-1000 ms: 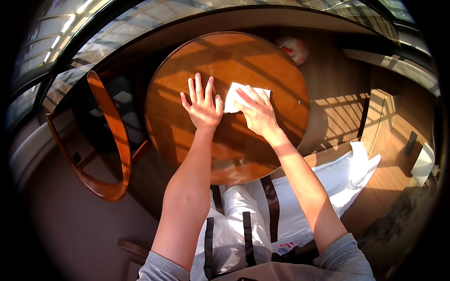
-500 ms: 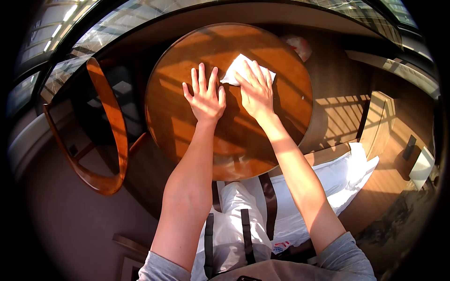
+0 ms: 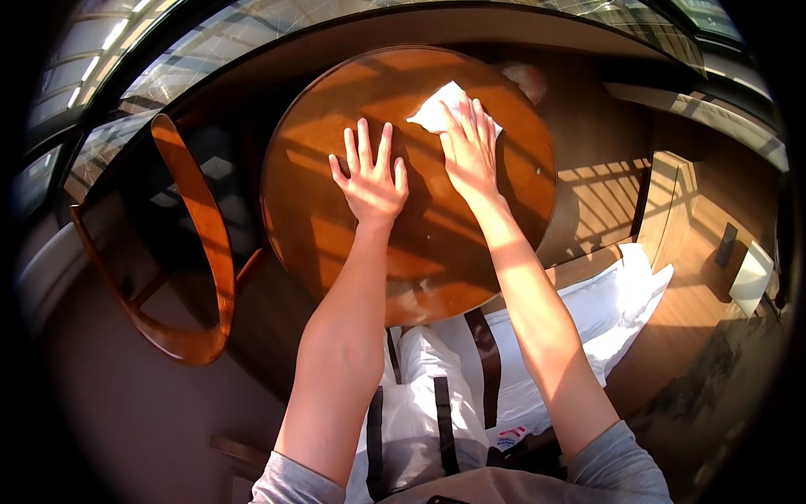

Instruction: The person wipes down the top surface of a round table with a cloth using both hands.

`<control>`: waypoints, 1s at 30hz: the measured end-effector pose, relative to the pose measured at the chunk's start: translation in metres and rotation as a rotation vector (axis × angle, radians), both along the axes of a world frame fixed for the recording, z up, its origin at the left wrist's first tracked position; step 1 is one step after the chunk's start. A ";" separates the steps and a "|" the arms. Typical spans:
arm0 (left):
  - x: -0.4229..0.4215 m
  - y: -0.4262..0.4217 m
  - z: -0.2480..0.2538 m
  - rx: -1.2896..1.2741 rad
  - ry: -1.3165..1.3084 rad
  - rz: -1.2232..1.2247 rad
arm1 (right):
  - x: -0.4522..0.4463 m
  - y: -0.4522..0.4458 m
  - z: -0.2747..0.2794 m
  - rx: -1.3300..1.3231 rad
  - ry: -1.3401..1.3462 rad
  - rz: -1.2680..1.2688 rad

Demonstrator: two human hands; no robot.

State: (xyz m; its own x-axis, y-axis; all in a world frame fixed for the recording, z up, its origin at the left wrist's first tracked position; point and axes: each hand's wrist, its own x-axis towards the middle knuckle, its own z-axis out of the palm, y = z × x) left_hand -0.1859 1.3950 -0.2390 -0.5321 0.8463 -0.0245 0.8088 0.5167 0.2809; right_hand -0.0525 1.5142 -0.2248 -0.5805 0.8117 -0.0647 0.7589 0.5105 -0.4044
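Observation:
A round brown wooden table [image 3: 336, 244] fills the middle of the view, striped with light and shadow. My left hand [image 3: 374, 185] lies palm down on its top, fingers spread and nothing held. To the right, my right hand [image 3: 472, 155] holds a white cloth [image 3: 435, 109] against the tabletop, its fingers extended over it. Part of the cloth sticks out to the left of the fingers; the rest is hidden beneath them. It could be a paper wipe; I cannot tell the material.
At the left stands a chair with a curved wooden back [image 3: 201, 210] and dark seat. A wooden bench [image 3: 600, 197] runs along the right, with a long white bag [image 3: 604, 315] near my legs. A pale plastic bag [image 3: 527, 81] lies behind the table.
My right hand has slid the cloth away from me and slightly right across the table. My left hand stays nearly in place, fingers still spread. The view has shifted slightly.

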 end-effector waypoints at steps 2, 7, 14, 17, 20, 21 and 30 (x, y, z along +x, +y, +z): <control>0.001 -0.005 0.001 0.002 -0.011 0.015 | 0.004 -0.005 0.002 -0.019 -0.026 -0.011; 0.000 -0.007 0.003 -0.009 -0.017 -0.003 | -0.002 0.018 0.002 0.000 -0.033 -0.002; 0.002 -0.007 0.000 -0.048 -0.013 -0.002 | -0.014 0.026 -0.002 0.088 -0.076 -0.007; 0.002 -0.007 0.000 -0.054 -0.018 -0.009 | -0.015 0.017 -0.012 0.145 -0.091 -0.064; 0.001 -0.006 0.001 -0.050 -0.026 -0.014 | -0.018 0.001 -0.003 0.129 -0.119 -0.071; 0.001 -0.006 0.000 -0.053 -0.002 -0.013 | -0.020 -0.005 0.002 0.062 -0.130 -0.080; 0.002 -0.009 0.001 -0.042 -0.005 -0.008 | -0.005 -0.038 0.010 -0.001 -0.159 -0.015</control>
State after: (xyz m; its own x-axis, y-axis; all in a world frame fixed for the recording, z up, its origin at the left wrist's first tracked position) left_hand -0.1838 1.3861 -0.2378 -0.5254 0.8485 -0.0629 0.8113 0.5219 0.2634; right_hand -0.0573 1.4764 -0.2152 -0.5507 0.8201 -0.1555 0.8208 0.4983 -0.2792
